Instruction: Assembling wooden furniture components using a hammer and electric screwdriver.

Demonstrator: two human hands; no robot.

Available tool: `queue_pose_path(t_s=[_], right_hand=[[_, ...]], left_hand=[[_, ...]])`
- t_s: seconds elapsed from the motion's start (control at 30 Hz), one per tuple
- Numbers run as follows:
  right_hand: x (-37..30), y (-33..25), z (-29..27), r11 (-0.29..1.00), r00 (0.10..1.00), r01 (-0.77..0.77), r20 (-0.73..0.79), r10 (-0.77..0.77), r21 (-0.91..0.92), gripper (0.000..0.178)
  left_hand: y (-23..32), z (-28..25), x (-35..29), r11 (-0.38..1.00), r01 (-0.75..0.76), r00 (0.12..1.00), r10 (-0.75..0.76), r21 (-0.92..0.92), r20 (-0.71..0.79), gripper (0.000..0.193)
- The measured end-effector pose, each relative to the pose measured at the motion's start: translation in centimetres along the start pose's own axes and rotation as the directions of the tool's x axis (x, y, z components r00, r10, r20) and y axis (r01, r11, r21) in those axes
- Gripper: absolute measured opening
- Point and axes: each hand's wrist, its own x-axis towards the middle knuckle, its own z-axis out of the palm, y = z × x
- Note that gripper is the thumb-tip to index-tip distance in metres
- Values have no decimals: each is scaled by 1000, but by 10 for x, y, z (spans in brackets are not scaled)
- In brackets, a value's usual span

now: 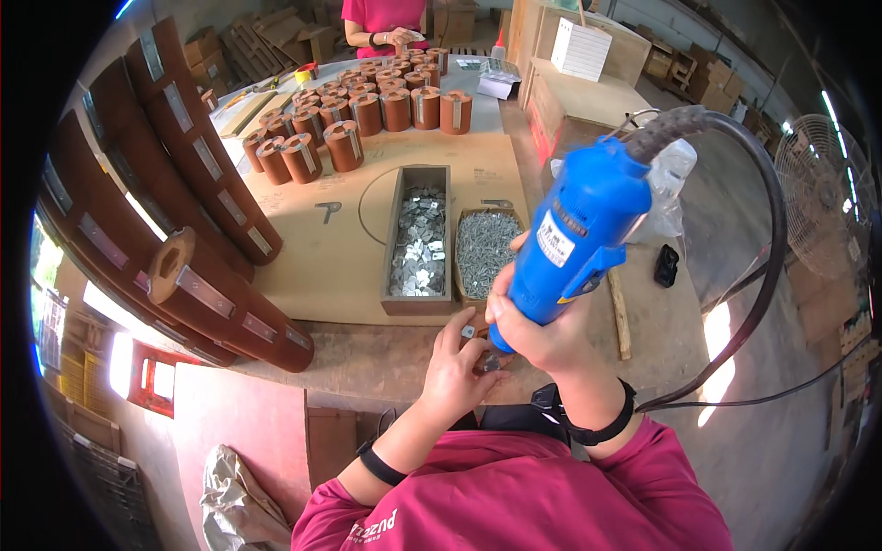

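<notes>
A: Item 1, hands?

B: My right hand (542, 335) is clenched round the blue power screwdriver (574, 234), tip pointed down at the counter (367, 354) edge, close in front of me. Black cable (772, 230) loops off its top to the right. My left hand (455, 367) sits just beside the tip, fingers pinched on a small metal piece (469, 331); can't tell exactly what the piece is, too small.

A: Item 2, parts stock?

B: Two open boxes on a cardboard sheet (340, 266), side by side, just beyond my hands. Left: long grey box of metal plates (419, 241). Right: shorter box of screws (485, 248).

A: Item 3, workpieces?

B: Long brown curved pieces (197, 275) w/ metal plates fixed on them, stacked at left, leaning over the counter edge. Short brown cylinders (367, 110), many, upright in rows at the far end.

A: Misc.?

B: White stack of boxes (581, 48) on a wooden crate, far right. Small black object (666, 264) right of the tool. A second person in a pink shirt (381, 20) at the far end, hands together. Floor fan (813, 184) at right rim.
</notes>
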Motion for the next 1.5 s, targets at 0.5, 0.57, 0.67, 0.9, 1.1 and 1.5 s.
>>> queue_pose_path(t_s=[0.5,0.57,0.67,0.9,1.1,1.5], right_hand=[[-9,29,-124,824,731,-559,-412,544,97,48],[-28,58,-145,751,651,-654,-441,618,87,54],[-47,95,-160,704,616,-707,-429,661,69,58],[-64,141,-165,562,645,-759,-490,586,-328,61],[-54,115,-151,400,739,-656,-435,515,-640,57],[-59,49,-60,770,893,-243,174,415,-590,40]], left_hand=[[-1,-9,1,999,-36,999,36,2,-7,43],[3,-14,4,999,-38,999,38,-13,-3,43],[5,-18,5,999,-33,999,33,-10,33,42],[6,-23,5,994,-1,996,10,-114,84,35],[8,-24,5,991,0,994,15,-133,112,32],[6,-35,8,993,-14,996,5,114,86,82]])
